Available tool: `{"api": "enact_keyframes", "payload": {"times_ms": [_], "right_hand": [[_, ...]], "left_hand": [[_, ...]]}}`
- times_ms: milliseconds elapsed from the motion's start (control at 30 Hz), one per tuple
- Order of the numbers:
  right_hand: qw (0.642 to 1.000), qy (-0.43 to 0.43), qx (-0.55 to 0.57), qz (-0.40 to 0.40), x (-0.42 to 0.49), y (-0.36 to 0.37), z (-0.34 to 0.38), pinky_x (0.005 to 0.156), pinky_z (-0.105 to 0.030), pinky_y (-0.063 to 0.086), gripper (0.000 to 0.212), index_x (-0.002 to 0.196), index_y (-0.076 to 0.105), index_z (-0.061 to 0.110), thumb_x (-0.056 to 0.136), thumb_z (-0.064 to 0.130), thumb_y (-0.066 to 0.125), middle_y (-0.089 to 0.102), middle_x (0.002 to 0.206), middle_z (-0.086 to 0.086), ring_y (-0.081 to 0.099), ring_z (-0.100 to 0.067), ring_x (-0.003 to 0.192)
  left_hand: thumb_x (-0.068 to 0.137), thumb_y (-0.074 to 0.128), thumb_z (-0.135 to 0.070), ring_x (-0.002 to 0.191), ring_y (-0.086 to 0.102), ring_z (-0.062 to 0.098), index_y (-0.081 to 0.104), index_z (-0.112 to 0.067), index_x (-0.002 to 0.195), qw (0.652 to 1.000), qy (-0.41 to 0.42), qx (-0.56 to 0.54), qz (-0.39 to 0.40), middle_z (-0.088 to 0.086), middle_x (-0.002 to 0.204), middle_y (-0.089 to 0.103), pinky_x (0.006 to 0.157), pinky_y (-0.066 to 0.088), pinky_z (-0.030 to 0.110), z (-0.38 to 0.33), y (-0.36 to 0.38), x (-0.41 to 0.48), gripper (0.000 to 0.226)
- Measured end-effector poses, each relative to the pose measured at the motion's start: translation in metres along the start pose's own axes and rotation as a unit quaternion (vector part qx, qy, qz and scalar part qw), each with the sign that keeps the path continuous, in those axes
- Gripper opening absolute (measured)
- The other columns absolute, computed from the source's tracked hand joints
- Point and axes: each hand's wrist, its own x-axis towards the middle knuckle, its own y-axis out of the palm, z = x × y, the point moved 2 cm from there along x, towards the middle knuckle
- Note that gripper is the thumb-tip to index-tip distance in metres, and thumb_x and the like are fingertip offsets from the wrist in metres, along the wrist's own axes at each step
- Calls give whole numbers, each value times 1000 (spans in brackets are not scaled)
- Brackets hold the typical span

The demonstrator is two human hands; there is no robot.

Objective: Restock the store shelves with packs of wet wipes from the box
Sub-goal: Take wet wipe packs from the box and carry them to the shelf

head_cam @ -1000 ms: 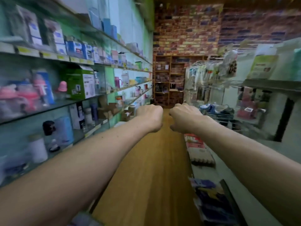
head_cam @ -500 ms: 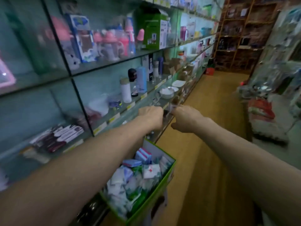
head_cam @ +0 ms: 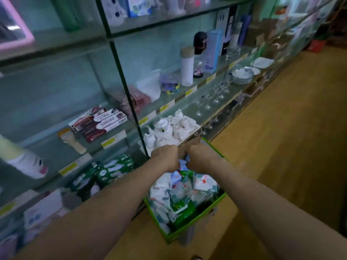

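Observation:
A green-rimmed cardboard box (head_cam: 197,226) stands on the floor against the glass shelves, filled with several packs of wet wipes (head_cam: 180,196) in white, green and blue wrappers. My left hand (head_cam: 165,156) and my right hand (head_cam: 201,156) hover side by side over the box's far end, just above the top packs. Both are fists seen from behind, fingers curled down and tips hidden; nothing shows in either. Green and white wipe packs (head_cam: 112,169) lie on the low shelf left of the box.
The glass shelving runs along the left. It carries a white tea set (head_cam: 167,130) right behind my hands, wine glasses (head_cam: 212,96), toothpaste cartons (head_cam: 99,121) and a white flask (head_cam: 186,66). Wooden floor (head_cam: 281,147) stretches to the right of the box.
My view has swung from the aisle down to the shelves and box. Both fists have dropped from mid-air to just above the packs at the box's far end.

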Motion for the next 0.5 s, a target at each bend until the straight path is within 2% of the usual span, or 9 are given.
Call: {"api": "enact_keyframes", "payload": {"times_ms": [167,233,300,433,500], "right_hand": [[998,-18,33,48,57,53,-13,85,-34,46,26,116,60,5,95,15,50,58,122,-16,56,-31,111],[996,-26,41,80,77,75,-13,88,-35,46,30,123,55,5,95,14,48,53,127,-16,53,-31,115],[991,-39,50,116,92,97,-11,96,-38,45,37,130,49,6,95,17,50,47,135,-16,49,-31,121],[984,-43,66,158,117,137,-5,98,-38,43,36,128,50,8,93,19,52,47,134,-17,47,-33,123],[981,-30,78,174,127,157,-1,102,-38,41,43,135,46,10,94,20,52,42,138,-16,45,-34,125]], "left_hand": [[92,55,-25,101,60,28,56,-13,115,997,-50,-52,37,11,117,59,66,39,28,33,41,39,26],[90,55,-23,96,61,28,59,-11,108,993,-75,-76,54,13,112,60,66,43,30,47,57,50,21],[89,56,-21,93,62,28,63,-9,102,987,-103,-100,66,14,106,62,67,47,33,64,73,61,19],[90,58,-35,92,64,26,66,-16,108,972,-169,-140,82,7,101,65,76,52,36,101,109,81,27],[89,59,-31,93,63,30,65,-13,104,965,-191,-149,96,11,102,65,77,52,39,117,126,88,24]]}}
